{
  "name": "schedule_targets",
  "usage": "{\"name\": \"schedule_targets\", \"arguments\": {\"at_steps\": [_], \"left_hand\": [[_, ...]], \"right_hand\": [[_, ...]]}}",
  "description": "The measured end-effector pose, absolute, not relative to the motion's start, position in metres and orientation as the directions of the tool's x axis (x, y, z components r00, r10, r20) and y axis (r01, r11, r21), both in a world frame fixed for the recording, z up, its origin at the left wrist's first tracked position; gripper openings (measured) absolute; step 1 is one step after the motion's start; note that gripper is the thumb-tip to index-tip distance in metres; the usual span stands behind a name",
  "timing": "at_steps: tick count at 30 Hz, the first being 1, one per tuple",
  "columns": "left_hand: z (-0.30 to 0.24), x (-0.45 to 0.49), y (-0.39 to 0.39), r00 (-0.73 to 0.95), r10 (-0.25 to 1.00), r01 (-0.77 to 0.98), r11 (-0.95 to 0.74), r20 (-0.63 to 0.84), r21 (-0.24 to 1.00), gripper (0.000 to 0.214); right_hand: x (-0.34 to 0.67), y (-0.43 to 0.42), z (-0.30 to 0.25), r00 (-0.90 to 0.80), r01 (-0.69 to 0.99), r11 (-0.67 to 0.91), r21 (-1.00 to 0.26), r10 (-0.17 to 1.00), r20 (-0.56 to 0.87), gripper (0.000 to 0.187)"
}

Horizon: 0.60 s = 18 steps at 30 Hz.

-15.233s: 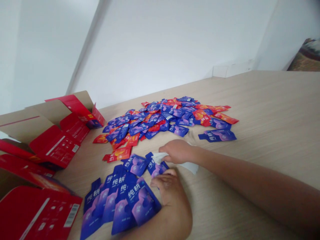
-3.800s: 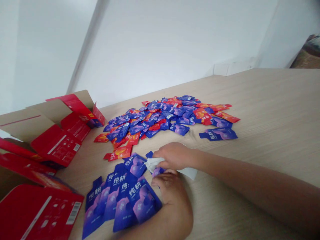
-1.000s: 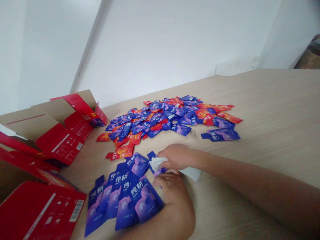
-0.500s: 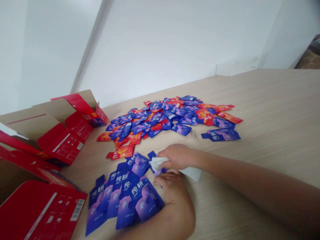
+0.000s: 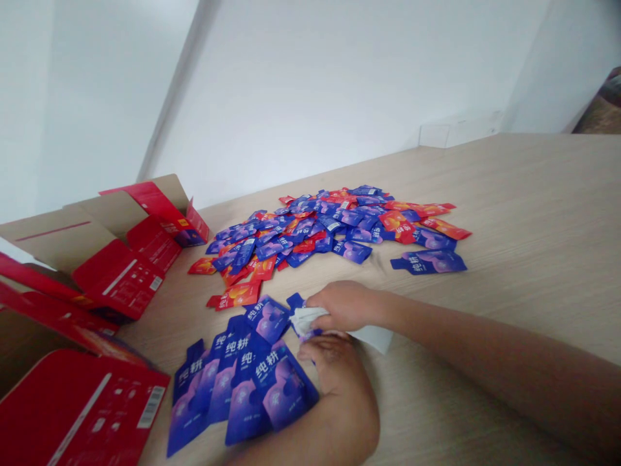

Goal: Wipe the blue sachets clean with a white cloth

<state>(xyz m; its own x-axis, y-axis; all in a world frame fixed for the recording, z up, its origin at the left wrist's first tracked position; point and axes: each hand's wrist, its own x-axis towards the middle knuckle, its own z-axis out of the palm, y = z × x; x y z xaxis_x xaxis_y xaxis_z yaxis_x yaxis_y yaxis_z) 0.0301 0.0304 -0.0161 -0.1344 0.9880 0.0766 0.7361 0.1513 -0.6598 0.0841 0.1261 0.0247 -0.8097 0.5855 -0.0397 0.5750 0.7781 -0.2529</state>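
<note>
My right hand [image 5: 342, 305] is closed on a white tissue [image 5: 308, 317], pressed against a purple-blue sachet [image 5: 295, 301]. Part of the tissue sticks out behind the fingers, to the right. Just below, my left hand [image 5: 330, 359] has its fingers curled at the lower end of that same sachet, holding it; the hands cover most of it. To the left of my hands, several blue sachets [image 5: 286, 395] lie overlapped on the table, fronts up. Another blue sachet [image 5: 266, 318] lies right beside the tissue.
A large pile of blue and red-orange sachets [image 5: 301, 230] spreads over the table [image 5: 509, 259] farther back. One blue sachet [image 5: 431, 261] lies apart on the right. Open red cartons [image 5: 82, 401] stand along the left. A white box-like piece [image 5: 458, 131] sits by the wall.
The tissue has shifted very slightly over the sachet with my right hand. My left hand and the laid-out sachets stay where they were.
</note>
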Motion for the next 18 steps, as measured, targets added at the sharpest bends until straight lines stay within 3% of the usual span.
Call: {"name": "schedule_targets", "arguments": {"at_steps": [5, 9, 13, 18], "left_hand": [[-0.020, 0.030, 0.031, -0.153, 0.987, 0.751, 0.150, 0.051, -0.643, 0.037], [-0.024, 0.029, 0.032, -0.149, 0.986, 0.761, 0.159, 0.069, -0.629, 0.038], [-0.024, 0.030, 0.032, -0.178, 0.981, 0.745, 0.186, 0.077, -0.641, 0.040], [-0.016, 0.032, 0.030, -0.170, 0.983, 0.743, 0.173, 0.068, -0.647, 0.041]], "right_hand": [[0.091, 0.136, 0.029, -0.773, 0.622, 0.757, -0.200, 0.635, 0.002, 0.036], [0.087, 0.124, 0.036, -0.813, 0.547, 0.809, -0.216, 0.575, 0.093, 0.034], [0.083, 0.119, 0.030, -0.835, 0.533, 0.817, -0.220, 0.550, 0.017, 0.037], [0.088, 0.132, 0.025, -0.777, 0.621, 0.767, -0.164, 0.629, 0.001, 0.037]]}}
